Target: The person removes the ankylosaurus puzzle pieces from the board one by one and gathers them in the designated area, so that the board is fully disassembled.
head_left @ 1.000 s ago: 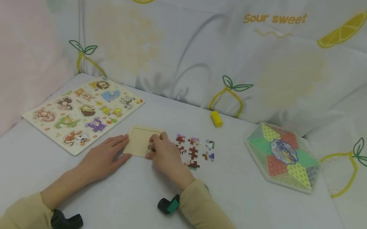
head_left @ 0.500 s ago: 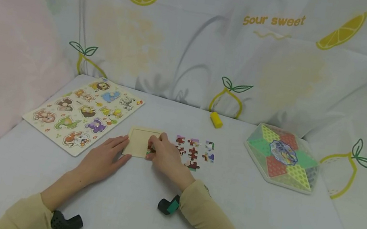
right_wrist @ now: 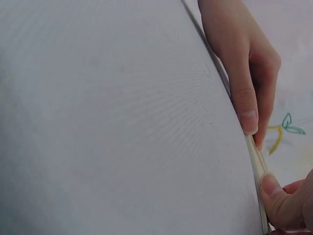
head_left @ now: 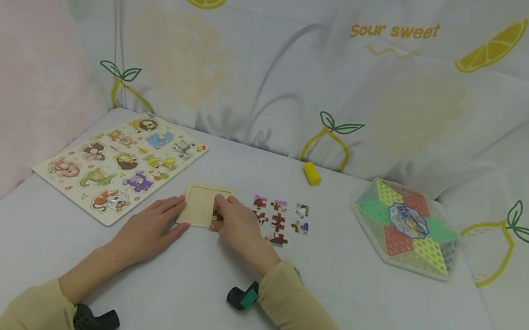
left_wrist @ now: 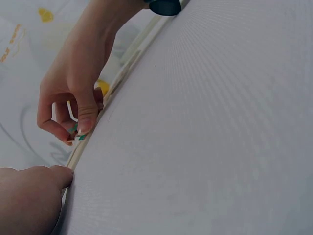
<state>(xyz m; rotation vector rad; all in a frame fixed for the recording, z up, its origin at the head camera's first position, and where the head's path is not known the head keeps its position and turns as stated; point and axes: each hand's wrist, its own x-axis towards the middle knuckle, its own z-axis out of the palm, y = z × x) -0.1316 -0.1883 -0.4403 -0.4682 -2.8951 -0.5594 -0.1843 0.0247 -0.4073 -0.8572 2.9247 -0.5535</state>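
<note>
A small, pale wooden puzzle tray (head_left: 199, 203) lies flat on the white table in the head view. My left hand (head_left: 145, 228) rests against its left side, fingers straight and thumb near the front corner. Over the tray's right part is my right hand (head_left: 246, 232), its thumb and fingertips pinching a red and green jigsaw piece (head_left: 217, 215) at the front right of the recess. The left wrist view shows green bits of that piece (left_wrist: 81, 137) between thumb and fingers. My right fingers hide most of it. Several loose jigsaw pieces (head_left: 278, 220) lie right of the tray.
An animal peg puzzle board (head_left: 103, 178) lies at the left. A yellow block (head_left: 312, 173) sits near the back edge. At the right is a clear hexagonal box (head_left: 405, 225) with a coloured star pattern. A printed cloth (head_left: 272, 60) hangs behind the table.
The pinched piece has turned or settled slightly at the tray's front right, showing more red. My right fingers have drawn in a little from the tray's far edge. My left hand stays put.
</note>
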